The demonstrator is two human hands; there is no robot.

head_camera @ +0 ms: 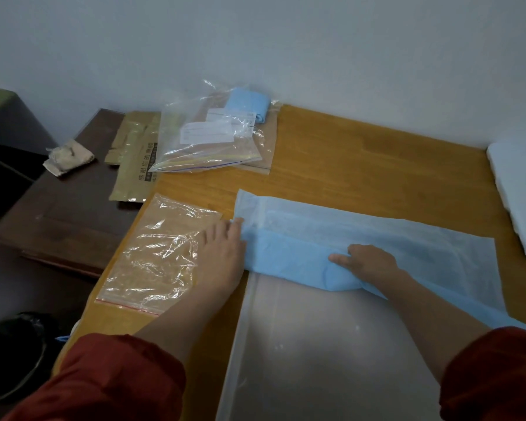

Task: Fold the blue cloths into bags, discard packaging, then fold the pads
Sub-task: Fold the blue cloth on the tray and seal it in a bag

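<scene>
Working on the surface [346, 165], stretching out under and beyond both grips. Folding the blue cloth [286, 253], lying as a long band directly under the right grip [368, 264] and ending at the fingertips of the left grip [222, 253]. Resting it on a wider pale sheet [377, 220] reaching both beyond and nearer than the grips, possibly the cloth's own paler side, though not being able to tell. Judging this an early fold, with bagging not yet begun.

Aiming for the empty zip bag [152, 256], lying flat just outside and partly under the left grip. Taking the filled bag [207, 141], well beyond the left grip and holding a blue bundle [248, 104], as the size to match.

Keeping the left grip wide, fingers straight and flat, pinning the band's end. Laying the right grip on top of the band, one finger stretched toward the left grip; not being able to tell whether the other fingers are pinching a fold or only pressing.

For a clean fold, probably holding that left end still, sliding the right grip along the crease away from the left one, pushing air out, squaring edges before each further fold, and narrowing the bundle to fit the bag's mouth. Watching for the thin material slipping or springing open on release.
</scene>
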